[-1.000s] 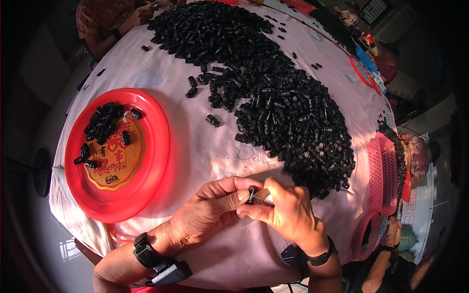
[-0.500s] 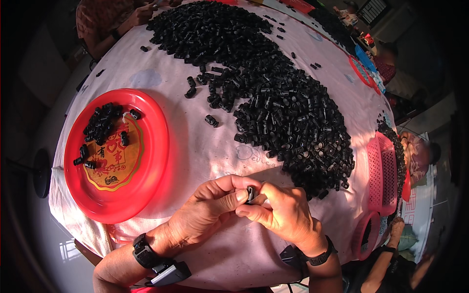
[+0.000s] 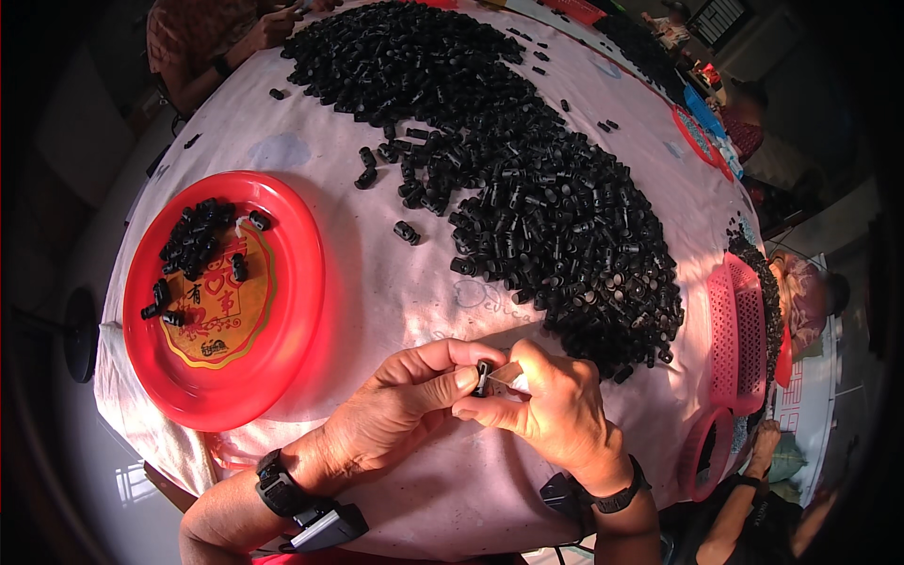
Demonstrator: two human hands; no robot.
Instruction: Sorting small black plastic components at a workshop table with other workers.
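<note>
My left hand (image 3: 400, 410) and my right hand (image 3: 551, 414) meet near the table's front edge, fingertips pinched together on one small black plastic piece (image 3: 483, 377). A thin pale sliver shows at my right fingertips beside it. Just beyond my hands lies a big heap of the same small black pieces (image 3: 527, 188), spread across the pink tablecloth (image 3: 377, 282). To my left sits a red round plate (image 3: 292, 282) with a yellow centre and several black pieces on it.
A few loose black pieces (image 3: 407, 231) lie between the heap and the plate. A pink basket (image 3: 739, 330) sits at the right edge. Another person's hand (image 3: 268, 28) rests at the far left of the table, and other people sit at the right.
My hands have stayed in place near the front edge, only shifting their fingers slightly around the small black piece. Heap and plate are unchanged.
</note>
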